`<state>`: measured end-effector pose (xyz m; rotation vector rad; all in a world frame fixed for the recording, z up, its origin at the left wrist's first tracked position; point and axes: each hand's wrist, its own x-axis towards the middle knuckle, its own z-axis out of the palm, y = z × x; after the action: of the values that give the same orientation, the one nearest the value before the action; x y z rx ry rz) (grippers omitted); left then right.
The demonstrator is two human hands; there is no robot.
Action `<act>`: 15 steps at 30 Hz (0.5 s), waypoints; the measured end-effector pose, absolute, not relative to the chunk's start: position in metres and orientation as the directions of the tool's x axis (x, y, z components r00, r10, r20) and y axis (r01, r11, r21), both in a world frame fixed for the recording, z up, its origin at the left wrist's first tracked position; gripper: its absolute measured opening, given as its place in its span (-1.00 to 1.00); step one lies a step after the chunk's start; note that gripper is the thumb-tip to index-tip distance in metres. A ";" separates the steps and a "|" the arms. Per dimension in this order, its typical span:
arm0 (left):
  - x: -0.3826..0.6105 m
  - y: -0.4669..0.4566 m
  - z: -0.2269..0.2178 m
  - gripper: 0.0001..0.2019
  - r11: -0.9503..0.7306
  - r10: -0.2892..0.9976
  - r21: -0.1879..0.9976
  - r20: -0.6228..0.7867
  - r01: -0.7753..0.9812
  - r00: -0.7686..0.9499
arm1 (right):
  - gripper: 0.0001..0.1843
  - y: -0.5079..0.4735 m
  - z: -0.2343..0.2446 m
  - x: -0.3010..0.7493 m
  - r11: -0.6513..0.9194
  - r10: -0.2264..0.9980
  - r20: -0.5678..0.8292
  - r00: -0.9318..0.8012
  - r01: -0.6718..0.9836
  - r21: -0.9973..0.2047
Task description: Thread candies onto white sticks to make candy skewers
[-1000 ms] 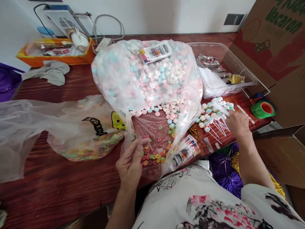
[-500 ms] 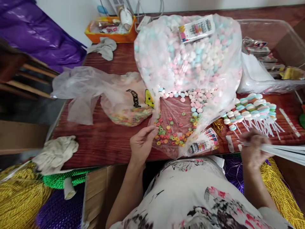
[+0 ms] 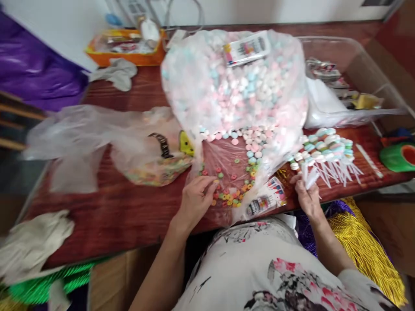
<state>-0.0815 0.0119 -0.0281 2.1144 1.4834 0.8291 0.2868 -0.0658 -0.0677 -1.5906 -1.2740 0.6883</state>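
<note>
My left hand (image 3: pixel 196 203) is over the near left part of an opened clear plastic bag, its thumb and fingertips pinched beside small coloured ring candies (image 3: pixel 235 196). What lies between these fingertips is too small to make out. My right hand (image 3: pixel 308 196) is closed around a bundle of white sticks (image 3: pixel 311 176), blurred and pointing upward. Just beyond it lies a pile of candy skewers (image 3: pixel 324 144), pastel round candies threaded on white sticks. A large clear bag of pastel candies (image 3: pixel 233 90) fills the middle, some spilling from its mouth near the rings.
Left of the big bag lies a printed bag of ring candies (image 3: pixel 158 160). A clear plastic bin (image 3: pixel 353 114) stands back right, a green tape roll (image 3: pixel 397 156) at the right. An orange box (image 3: pixel 126 58) sits back left; a crumpled cloth (image 3: pixel 39 242) lies front left.
My right hand has moved left toward the candy skewers, and its stick bundle has turned from pointing right to pointing upward. My left hand stays at the ring candies. The view has shifted right.
</note>
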 end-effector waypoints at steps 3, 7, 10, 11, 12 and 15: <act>-0.083 0.020 -0.039 -0.76 -0.405 0.914 0.554 0.251 0.727 0.318 | -0.57 -0.060 -0.067 0.283 0.041 0.959 0.142 0.245 0.377 -0.925; -0.087 0.026 -0.051 -0.76 -0.448 0.894 0.451 0.254 0.772 0.370 | -0.62 -0.060 -0.074 0.282 0.023 0.939 0.088 0.334 0.193 -0.981; -0.087 0.024 -0.053 -0.74 -0.453 0.890 0.411 0.255 0.791 0.378 | -0.63 -0.066 -0.080 0.284 0.036 0.895 0.074 0.440 0.093 -0.995; -0.087 0.023 -0.053 -0.74 -0.451 0.891 0.404 0.259 0.796 0.374 | -0.63 -0.068 -0.081 0.285 0.047 0.891 0.090 0.445 0.109 -0.993; -0.087 0.022 -0.053 -0.74 -0.449 0.891 0.400 0.267 0.799 0.367 | -0.62 -0.070 -0.081 0.286 0.057 0.892 0.111 0.437 0.135 -0.989; -0.088 0.020 -0.054 -0.74 -0.461 0.882 0.414 0.310 0.785 0.355 | -0.58 -0.072 -0.081 0.288 0.060 0.922 0.126 0.367 0.185 -0.981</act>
<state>-0.0879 0.0196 -0.0538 2.4199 1.5099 0.7418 0.2882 -0.0720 -0.0808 -1.4184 -1.0785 0.7661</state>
